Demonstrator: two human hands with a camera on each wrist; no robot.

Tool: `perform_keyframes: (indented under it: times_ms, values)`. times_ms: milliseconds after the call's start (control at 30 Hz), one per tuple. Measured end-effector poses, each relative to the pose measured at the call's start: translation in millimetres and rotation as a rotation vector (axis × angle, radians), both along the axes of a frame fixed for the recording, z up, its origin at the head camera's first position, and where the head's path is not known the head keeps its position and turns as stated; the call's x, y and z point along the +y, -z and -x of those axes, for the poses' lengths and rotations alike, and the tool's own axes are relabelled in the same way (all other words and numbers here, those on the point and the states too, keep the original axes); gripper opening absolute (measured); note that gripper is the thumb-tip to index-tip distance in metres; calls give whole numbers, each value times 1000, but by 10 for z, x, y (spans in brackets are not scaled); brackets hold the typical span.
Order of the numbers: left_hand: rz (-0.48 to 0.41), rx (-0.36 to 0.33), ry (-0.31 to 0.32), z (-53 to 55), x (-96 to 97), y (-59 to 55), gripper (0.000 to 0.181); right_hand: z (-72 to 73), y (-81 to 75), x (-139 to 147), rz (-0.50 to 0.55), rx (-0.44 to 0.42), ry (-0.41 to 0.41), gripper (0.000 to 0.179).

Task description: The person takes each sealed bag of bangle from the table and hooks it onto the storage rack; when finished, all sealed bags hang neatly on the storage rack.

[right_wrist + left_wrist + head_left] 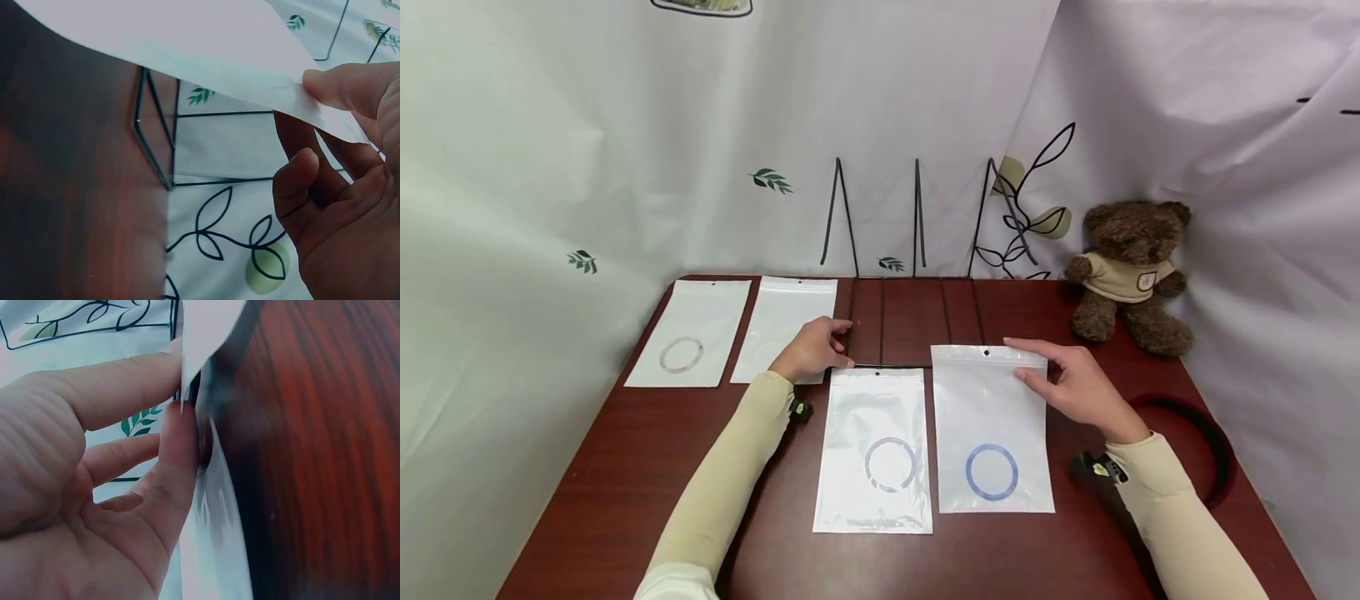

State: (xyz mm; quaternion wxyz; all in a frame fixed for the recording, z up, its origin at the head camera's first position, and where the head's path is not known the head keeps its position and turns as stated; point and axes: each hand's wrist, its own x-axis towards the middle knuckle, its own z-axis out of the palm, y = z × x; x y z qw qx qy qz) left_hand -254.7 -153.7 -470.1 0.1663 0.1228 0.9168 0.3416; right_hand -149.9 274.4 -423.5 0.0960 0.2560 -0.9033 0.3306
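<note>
My right hand (1078, 387) pinches the top right corner of a white zip bag (988, 408) printed with a blue ring. Thumb lies on its front, fingers behind, and the right wrist view shows this bag raised off the table. My left hand (814, 348) is bent at the top left corner of another zip bag (850, 500) with a paler ring. Its thumb tip meets that corner, while the index finger is at the side wire of a black wire rack (882, 321). Whether it grips the corner I cannot tell. A third zip bag (775, 333) lies partly beneath the left hand.
Another zip bag (700, 321) with a faint ring lies at the far left. A brown teddy bear (1127, 283) sits at the back right. Near the right forearm lies a dark red hoop (1221, 450). White curtains (887, 100) enclose the table (647, 500) behind the rack's uprights.
</note>
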Motion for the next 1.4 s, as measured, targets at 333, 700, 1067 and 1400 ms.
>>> perform_keyframes:
  times_ms: [333,700,1067,1400]
  values:
    - [-63,-53,-9,-15,-32,7,80,4,-218,-27,122,89,11,51]
    - [-113,-96,15,7,-58,0,80,-76,-605,-79,273,269,-4,54]
    - [-117,-95,22,41,-52,8,79,14,-885,-54,330,362,87,49]
    - [-120,-97,32,44,-43,12,80,239,-846,65,362,348,191,49]
